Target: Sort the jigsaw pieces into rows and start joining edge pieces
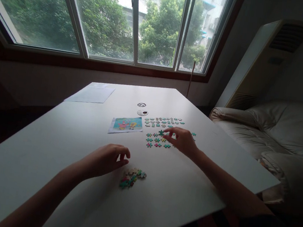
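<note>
Right hand (183, 140) on green piece (161, 132), grip unclear: best lifted straight, sparing other pieces (164, 122). Left hand (106, 159) loose, empty, near table (52, 145) front edge.

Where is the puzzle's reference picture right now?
In the head view, the reference picture lies on the table, left of the loose puzzle pieces and beyond the left hand.

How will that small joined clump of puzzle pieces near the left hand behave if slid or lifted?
The clump looks thin and flat, so it is probably light and should slide easily on the smooth table. Few pieces interlock, so lifting one edge would likely bend or split it.
</note>
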Available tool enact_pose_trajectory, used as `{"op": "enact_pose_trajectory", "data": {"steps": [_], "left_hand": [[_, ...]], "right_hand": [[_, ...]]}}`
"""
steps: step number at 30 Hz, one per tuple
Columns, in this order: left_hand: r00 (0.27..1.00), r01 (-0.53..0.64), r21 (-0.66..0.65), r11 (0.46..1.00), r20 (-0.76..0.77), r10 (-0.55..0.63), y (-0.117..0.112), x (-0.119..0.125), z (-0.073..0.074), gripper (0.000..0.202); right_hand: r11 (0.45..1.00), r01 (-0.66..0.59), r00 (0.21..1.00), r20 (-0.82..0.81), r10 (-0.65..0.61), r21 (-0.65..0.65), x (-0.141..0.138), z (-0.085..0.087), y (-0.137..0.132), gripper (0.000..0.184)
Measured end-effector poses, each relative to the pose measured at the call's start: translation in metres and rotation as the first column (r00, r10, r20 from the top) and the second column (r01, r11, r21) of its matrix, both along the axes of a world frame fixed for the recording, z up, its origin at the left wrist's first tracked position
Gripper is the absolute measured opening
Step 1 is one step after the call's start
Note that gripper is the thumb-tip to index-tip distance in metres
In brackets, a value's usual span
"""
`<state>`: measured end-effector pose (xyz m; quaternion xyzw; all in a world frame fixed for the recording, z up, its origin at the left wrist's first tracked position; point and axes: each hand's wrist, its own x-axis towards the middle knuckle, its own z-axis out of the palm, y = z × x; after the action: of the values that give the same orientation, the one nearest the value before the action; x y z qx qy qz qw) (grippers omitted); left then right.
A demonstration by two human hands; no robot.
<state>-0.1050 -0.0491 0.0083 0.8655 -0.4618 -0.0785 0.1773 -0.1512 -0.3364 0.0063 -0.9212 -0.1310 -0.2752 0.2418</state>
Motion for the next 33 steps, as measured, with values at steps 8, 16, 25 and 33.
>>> {"op": "enact_pose_trajectory", "data": {"steps": [8, 16, 25, 33], "left_hand": [[0.991, 0.039, 0.005, 0.999, -0.125, -0.038, -0.001, -0.003, 0.004, 0.021], [0.991, 0.049, 0.027, 0.998, -0.128, -0.045, -0.003, 0.000, 0.000, 0.018], [0.983, 0.074, 0.018, 0.997, -0.169, -0.070, -0.001, -0.003, 0.004, 0.018], [0.978, 0.077, 0.041, 0.996, -0.196, -0.068, -0.002, -0.003, 0.003, 0.017]], "right_hand": [[0.957, 0.289, 0.897, -0.360, -0.258, 0.036, 0.060, -0.010, -0.084, 0.029], [0.948, 0.317, 0.845, -0.460, -0.274, 0.018, 0.078, -0.032, -0.101, 0.027], [0.946, 0.323, 0.832, -0.482, -0.276, 0.014, 0.080, -0.035, -0.102, 0.028], [0.939, 0.343, 0.826, -0.475, -0.305, -0.006, 0.081, -0.033, -0.100, 0.026]]}}
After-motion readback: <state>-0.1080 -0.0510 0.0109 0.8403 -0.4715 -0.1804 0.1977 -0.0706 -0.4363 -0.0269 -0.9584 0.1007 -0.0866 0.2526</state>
